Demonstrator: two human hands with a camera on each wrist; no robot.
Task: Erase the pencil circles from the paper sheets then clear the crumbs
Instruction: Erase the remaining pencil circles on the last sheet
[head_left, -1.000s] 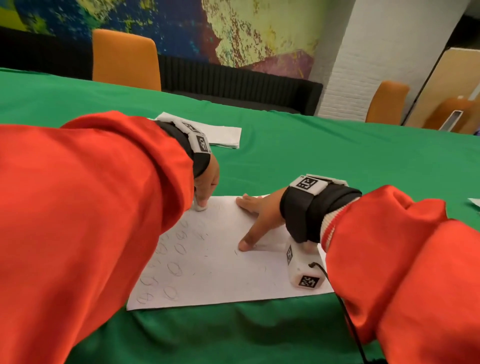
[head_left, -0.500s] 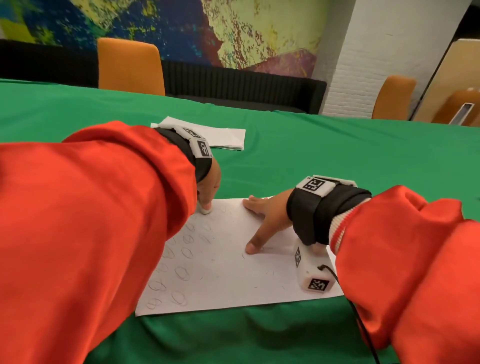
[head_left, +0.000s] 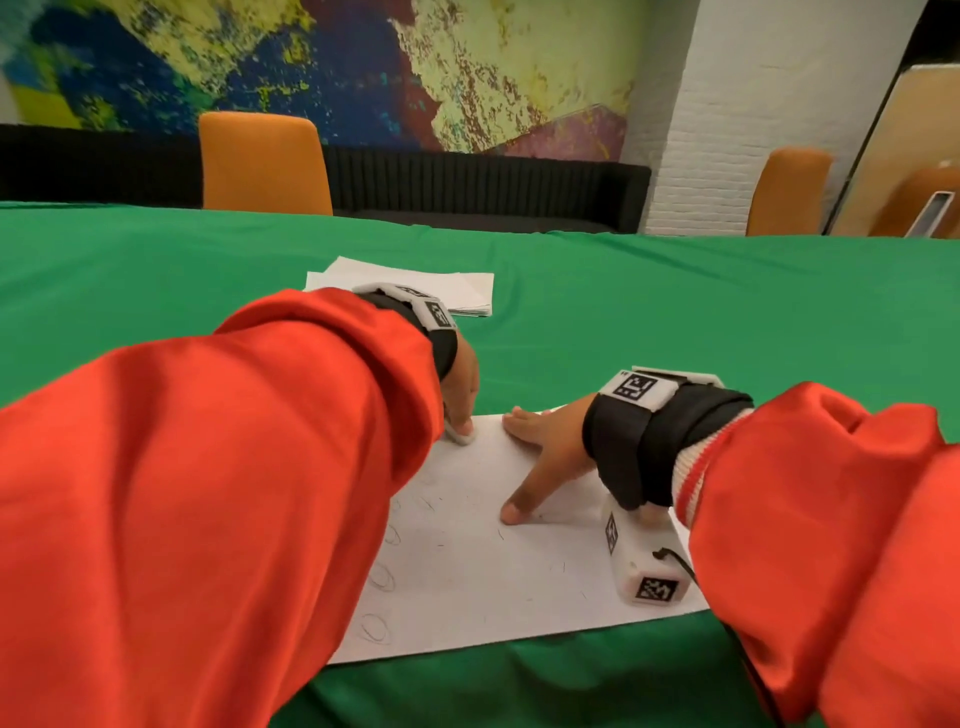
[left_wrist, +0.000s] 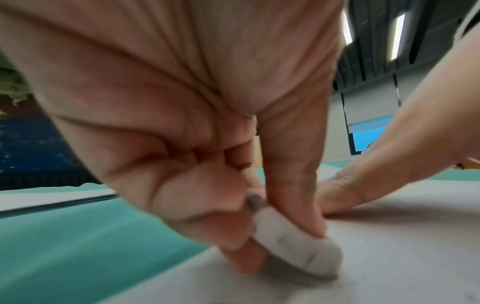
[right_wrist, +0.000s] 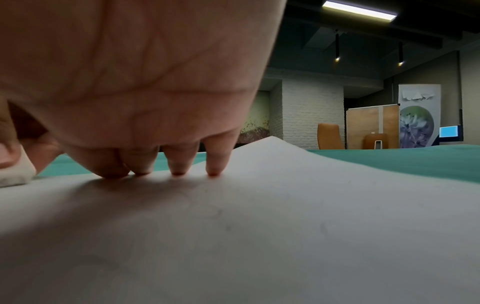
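Left hand grip keeps eraser on sheet's far edge.

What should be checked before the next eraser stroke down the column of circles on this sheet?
1. Eraser in the left hand grip, pinched by thumb and fingers: ok.
2. Eraser touching the paper sheet: ok.
3. Right hand pressing the sheet flat, fingers spread: ok.
4. Sheet lying flat: not ok, it bulges beside the right hand in the right wrist view.
5. Pencil circles remaining: not ok, several still show.
6. Crumbs cleared: cannot tell.
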